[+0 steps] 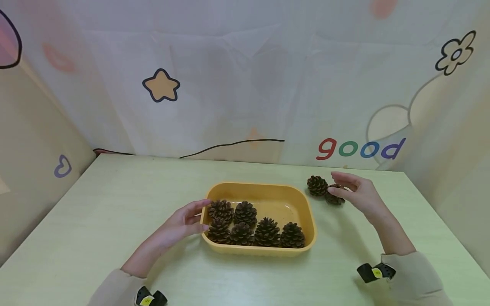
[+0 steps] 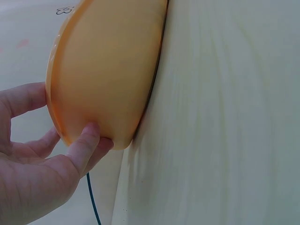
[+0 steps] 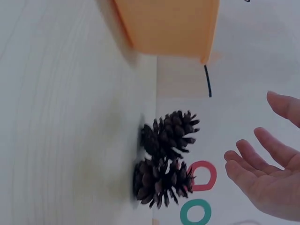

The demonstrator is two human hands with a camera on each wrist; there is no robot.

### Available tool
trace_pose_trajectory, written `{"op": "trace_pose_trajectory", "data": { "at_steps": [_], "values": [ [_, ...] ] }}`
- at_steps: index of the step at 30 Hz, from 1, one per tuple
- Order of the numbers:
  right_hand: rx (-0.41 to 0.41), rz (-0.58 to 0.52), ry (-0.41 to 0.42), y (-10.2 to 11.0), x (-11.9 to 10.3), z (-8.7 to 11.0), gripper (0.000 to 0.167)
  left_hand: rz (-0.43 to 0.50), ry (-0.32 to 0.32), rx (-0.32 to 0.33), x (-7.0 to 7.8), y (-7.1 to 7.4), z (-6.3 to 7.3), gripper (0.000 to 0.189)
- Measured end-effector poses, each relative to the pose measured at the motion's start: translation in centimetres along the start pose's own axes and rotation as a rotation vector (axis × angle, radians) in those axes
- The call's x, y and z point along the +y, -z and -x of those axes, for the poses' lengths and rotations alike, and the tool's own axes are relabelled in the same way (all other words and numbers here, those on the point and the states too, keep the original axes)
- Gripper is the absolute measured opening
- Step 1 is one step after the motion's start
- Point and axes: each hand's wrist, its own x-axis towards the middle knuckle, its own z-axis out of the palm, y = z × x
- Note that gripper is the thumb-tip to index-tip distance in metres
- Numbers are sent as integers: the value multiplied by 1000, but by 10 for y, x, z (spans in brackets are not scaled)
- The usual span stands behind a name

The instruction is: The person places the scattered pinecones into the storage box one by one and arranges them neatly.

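A yellow plastic basin (image 1: 264, 251) holds several brown pine cones (image 1: 266, 232), most of them along its near side. At the basin's left end, my left hand (image 1: 187, 220) holds the rim with thumb and bent fingers; in the left wrist view, fingertips (image 2: 91, 130) press on its outer wall. To the right of the basin, two pine cones (image 1: 317, 185) lie side by side on the table. Over the nearer one hovers my right hand (image 1: 357, 193), its fingers spread and slightly bent. The right wrist view shows a gap between this hand (image 3: 269, 173) and both cones (image 3: 161, 183).
The pale wooden table (image 1: 115, 221) meets a printed cloth backdrop (image 1: 229, 85) at its far edge. Cloth walls also stand at the left and right sides. Black bands (image 1: 376, 272) sit on both sleeves.
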Motion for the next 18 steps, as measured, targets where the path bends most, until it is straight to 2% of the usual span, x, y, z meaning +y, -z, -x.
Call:
{"op": "trace_pose_trajectory", "data": {
  "at_steps": [10,18],
  "values": [
    [26,22,-47,17,20,-5,69,-5,-4,-2,0,-2,0,67],
    [34,-8,-83,23,31,-15,72,-8,1,10,1,-1,1,66]
  ]
}}
